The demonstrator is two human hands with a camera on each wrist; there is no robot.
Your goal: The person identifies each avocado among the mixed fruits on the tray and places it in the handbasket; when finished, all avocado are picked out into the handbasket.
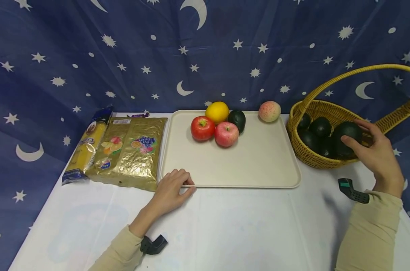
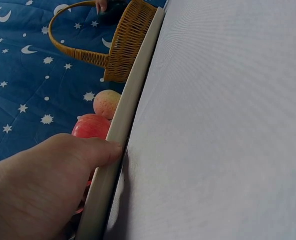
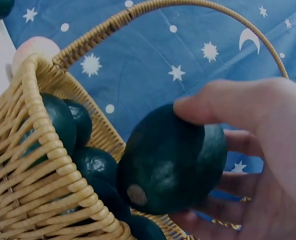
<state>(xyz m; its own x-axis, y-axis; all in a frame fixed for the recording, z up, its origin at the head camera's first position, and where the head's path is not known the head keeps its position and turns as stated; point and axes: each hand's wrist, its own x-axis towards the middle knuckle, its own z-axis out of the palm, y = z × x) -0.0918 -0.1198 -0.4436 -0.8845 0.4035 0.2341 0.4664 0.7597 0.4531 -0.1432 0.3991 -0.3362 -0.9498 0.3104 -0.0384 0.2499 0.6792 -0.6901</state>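
My right hand (image 1: 377, 152) grips a dark green avocado (image 3: 163, 165) at the basket's (image 1: 321, 161) opening. The thumb lies along one side and the fingers curl round the other. Several more avocados (image 1: 321, 127) fill the wicker basket below it. At the front left of the cream tray (image 1: 252, 162), my left hand (image 1: 172, 190) pinches the rim, thumb outside and fingers over the inside. On the tray lie a tomato (image 1: 202, 128), a yellow lemon (image 1: 217, 112), an apple (image 1: 227, 134), another avocado (image 1: 237, 121) and a peach (image 1: 269, 111).
Left of the tray a gold fruit-print bag (image 1: 130, 150) lies beside a yellow and blue packet (image 1: 86, 148). A small purple wrapped item (image 1: 138, 115) is behind the bag. The basket's tall handle (image 1: 364, 69) arches over its opening. A star-patterned curtain (image 1: 225, 60) hangs behind the white-covered table (image 1: 245, 229).
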